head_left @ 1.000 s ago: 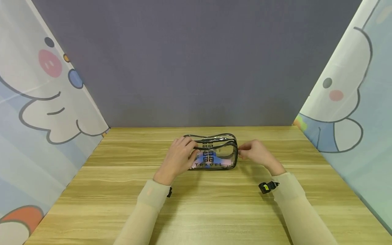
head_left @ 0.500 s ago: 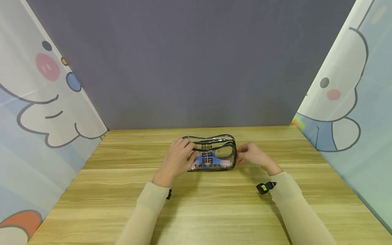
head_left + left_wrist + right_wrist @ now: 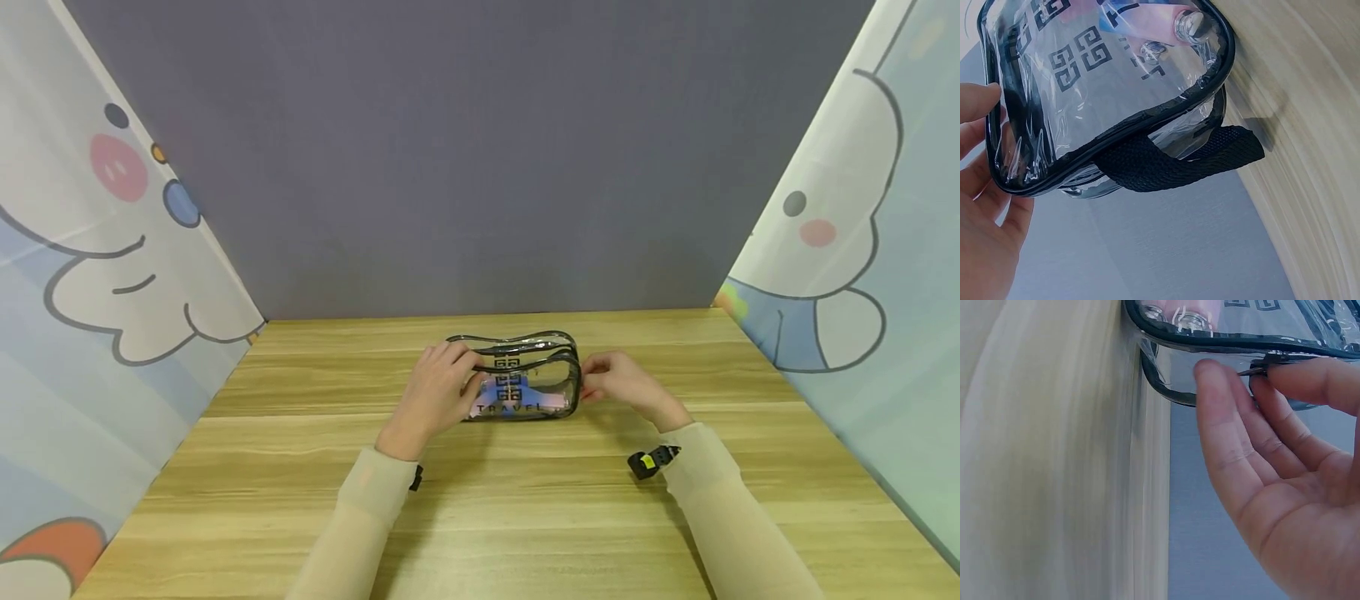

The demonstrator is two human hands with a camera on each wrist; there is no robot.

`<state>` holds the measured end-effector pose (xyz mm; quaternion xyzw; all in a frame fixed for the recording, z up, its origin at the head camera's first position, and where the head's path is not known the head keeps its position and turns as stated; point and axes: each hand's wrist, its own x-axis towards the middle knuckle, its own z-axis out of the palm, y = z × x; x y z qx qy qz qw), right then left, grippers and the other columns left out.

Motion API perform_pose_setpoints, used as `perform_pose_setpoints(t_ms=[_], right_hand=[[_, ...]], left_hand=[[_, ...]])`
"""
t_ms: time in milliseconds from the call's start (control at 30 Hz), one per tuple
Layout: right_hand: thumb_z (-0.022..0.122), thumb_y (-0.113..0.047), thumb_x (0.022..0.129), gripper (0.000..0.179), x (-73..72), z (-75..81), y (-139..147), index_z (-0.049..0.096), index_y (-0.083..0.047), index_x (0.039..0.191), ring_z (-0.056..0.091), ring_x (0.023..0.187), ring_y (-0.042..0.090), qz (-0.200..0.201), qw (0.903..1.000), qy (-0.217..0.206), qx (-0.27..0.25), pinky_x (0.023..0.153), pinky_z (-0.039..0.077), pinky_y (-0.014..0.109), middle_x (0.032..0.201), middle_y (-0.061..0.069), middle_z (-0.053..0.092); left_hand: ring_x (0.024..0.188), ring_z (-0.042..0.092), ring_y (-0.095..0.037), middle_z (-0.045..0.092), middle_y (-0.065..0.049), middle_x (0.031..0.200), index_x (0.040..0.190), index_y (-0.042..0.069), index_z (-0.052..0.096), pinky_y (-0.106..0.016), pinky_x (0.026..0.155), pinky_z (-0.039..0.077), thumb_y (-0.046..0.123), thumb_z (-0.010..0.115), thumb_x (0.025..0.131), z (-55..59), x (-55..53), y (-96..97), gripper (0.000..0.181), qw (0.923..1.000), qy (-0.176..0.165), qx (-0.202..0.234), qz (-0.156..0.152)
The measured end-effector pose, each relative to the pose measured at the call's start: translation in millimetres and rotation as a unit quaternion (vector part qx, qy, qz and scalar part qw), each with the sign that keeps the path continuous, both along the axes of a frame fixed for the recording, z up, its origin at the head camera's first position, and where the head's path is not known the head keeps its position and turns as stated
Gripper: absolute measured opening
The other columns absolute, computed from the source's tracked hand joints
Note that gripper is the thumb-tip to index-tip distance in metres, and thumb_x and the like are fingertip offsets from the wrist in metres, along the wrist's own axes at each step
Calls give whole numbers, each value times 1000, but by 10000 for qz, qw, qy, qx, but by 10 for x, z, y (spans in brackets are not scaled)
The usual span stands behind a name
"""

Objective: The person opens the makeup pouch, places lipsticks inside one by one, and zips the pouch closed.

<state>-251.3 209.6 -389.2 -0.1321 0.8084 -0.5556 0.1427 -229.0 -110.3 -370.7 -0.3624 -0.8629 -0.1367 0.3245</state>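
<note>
A clear pouch (image 3: 553,377) with black piping and black "TRAVEL" lettering stands upright on the wooden table. My left hand (image 3: 438,387) grips its upper left edge, thumb on the near side and fingers behind. At the other end, my right hand (image 3: 626,385) pinches a small dark zipper pull (image 3: 1254,371) between thumb and forefinger, its other fingers half curled. Through the plastic show pink and blue tubes (image 3: 1147,24) with silvery ends. A black strap loop (image 3: 1179,172) sticks out of the pouch's left end.
The wood-grain table (image 3: 525,517) runs back to a grey panel (image 3: 480,167). Cartoon-printed curtains (image 3: 840,208) stand at both sides. A black wrist camera (image 3: 651,461) juts from the right sleeve.
The head view has shifted slightly. Both hands keep their places at the pouch's two ends, and the pouch stays where it stood.
</note>
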Motion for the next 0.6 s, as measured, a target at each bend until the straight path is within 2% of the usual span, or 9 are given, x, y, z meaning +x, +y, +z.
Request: perform_pose_setpoints(t_ms=[200,433,600], right_hand=[[56,2,96,19,-1,-57,31,59,17,106,69,84,32,-31,9999,-37,-130,79,60,41,90,17,69],[59,3,94,18,24,-51,42,59,16,107,66,78,25,-164,9996,-118,-171,73,59,37,89,16,66],[60,4,90,15,34,-60,20,62,13,101,62,72,18,-189,9994,-241,-182,68,57,33,85,11,64]], left_hand=[[90,62,-24,68,-4,99,99,12,72,-39,76,49,14,80,89,-10,24,2,13,10000,-19,6,-7],[89,62,-24,68,-4,99,98,11,72,-38,75,49,12,82,87,-20,41,-2,14,10000,17,66,-11],[88,62,-24,68,-4,97,98,12,73,-38,73,49,13,82,87,-32,54,-21,15,10000,59,45,-2]])
